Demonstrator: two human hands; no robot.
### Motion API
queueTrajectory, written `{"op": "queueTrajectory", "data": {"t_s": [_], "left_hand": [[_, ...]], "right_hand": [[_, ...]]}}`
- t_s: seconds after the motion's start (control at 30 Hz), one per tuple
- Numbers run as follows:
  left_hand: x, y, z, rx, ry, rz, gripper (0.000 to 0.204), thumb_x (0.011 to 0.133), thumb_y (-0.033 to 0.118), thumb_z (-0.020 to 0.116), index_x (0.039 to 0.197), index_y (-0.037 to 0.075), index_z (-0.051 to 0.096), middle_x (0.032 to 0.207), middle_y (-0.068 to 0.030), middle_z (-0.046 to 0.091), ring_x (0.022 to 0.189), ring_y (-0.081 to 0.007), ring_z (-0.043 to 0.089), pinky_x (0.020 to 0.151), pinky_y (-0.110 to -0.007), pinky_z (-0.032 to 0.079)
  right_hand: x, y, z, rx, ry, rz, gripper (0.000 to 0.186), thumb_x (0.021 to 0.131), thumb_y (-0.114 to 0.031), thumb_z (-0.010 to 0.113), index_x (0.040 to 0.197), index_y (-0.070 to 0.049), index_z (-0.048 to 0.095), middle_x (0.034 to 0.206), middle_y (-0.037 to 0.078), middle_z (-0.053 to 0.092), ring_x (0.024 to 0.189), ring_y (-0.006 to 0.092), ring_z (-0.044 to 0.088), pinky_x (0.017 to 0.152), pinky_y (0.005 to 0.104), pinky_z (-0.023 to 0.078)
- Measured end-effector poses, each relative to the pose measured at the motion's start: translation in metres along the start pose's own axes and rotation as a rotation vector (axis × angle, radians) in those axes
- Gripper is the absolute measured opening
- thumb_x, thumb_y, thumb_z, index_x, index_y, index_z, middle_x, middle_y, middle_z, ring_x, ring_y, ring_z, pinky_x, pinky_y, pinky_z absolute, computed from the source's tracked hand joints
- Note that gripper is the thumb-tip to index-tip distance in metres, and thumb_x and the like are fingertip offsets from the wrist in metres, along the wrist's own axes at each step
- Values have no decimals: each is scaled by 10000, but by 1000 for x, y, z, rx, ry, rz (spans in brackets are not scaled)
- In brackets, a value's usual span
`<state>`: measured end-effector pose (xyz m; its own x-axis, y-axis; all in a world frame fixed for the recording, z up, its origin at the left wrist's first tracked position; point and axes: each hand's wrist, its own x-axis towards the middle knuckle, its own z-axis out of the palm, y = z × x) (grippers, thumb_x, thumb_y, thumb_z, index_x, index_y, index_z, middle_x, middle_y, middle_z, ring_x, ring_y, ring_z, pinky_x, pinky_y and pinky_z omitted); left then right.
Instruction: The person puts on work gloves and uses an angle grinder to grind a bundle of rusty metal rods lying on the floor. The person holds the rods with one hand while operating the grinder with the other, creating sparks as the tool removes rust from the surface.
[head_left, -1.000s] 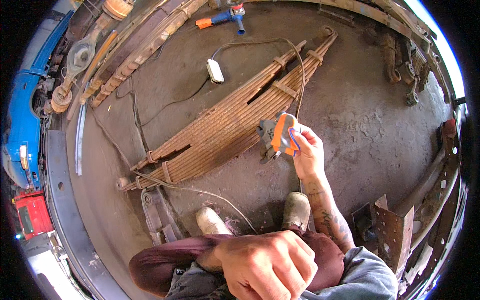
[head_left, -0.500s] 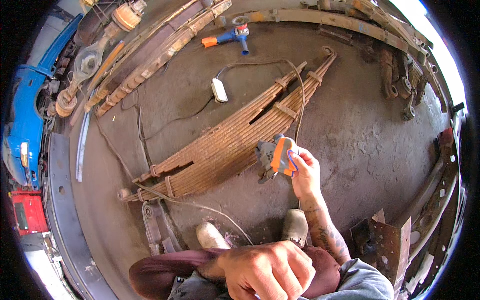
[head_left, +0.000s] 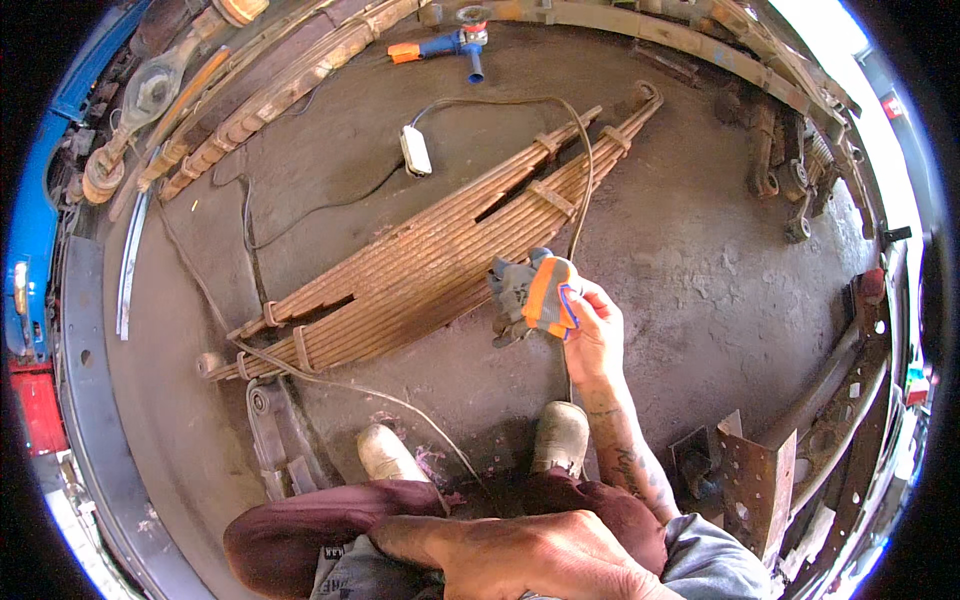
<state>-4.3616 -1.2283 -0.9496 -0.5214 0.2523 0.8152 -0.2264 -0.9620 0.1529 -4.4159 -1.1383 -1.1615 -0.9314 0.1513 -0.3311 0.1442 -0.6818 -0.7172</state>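
Currently, I am monitoring the head view. The right hand (head_left: pixel 597 335) is holding a grey glove (head_left: pixel 541 295) with an orange band and blue edging. Its thumb and fingers are clamping on the glove at the blue-edged end. The glove is showing in front of the near side of two rusty leaf-spring packs (head_left: pixel 430 265), with its grey fingers pointing left. The left hand (head_left: pixel 540 560) is crossing low over the maroon trousers (head_left: pixel 290 535); I am not able to tell whether its fingers are apart or together.

Both spring packs are lying side by side at a slant on the floor (head_left: pixel 690 270). A cable (head_left: pixel 585 190) is looping over their far end and connecting to a white box (head_left: pixel 415 150). Beyond, a blue power tool (head_left: pixel 440 46) with an orange end is resting on the floor. Two pale shoes (head_left: pixel 388 455) are standing on the near side. A perforated rusty bracket (head_left: pixel 757 487) is standing at right. At left, a long dark beam (head_left: pixel 105 400) is running beside a blue vehicle (head_left: pixel 30 250).
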Motion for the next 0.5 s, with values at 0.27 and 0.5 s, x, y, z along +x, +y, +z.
{"op": "queueTrajectory", "data": {"t_s": [0.27, 0.5], "left_hand": [[-19, -2, -10, 54, 56, -90, 586, 943, 497, 661, 1213, -23, 655, 1145, -141, 726, 1061, -254, 681, 1033, -419, 474], [-29, 4, -21, 102, 87, -151, 679, 1026, 566, 529, 1211, -80, 628, 1147, -201, 715, 1058, -319, 680, 987, -456, 517]], "right_hand": [[2, -9, 2, 36, 30, -23, 174, 994, -17, 696, 1161, 26, 717, 1120, 82, 754, 1017, 161, 716, 953, 360, 588], [5, -17, 7, 24, 43, -40, 159, 1009, -68, 708, 1160, -17, 712, 1117, 53, 751, 1048, 131, 696, 989, 311, 539]]}}
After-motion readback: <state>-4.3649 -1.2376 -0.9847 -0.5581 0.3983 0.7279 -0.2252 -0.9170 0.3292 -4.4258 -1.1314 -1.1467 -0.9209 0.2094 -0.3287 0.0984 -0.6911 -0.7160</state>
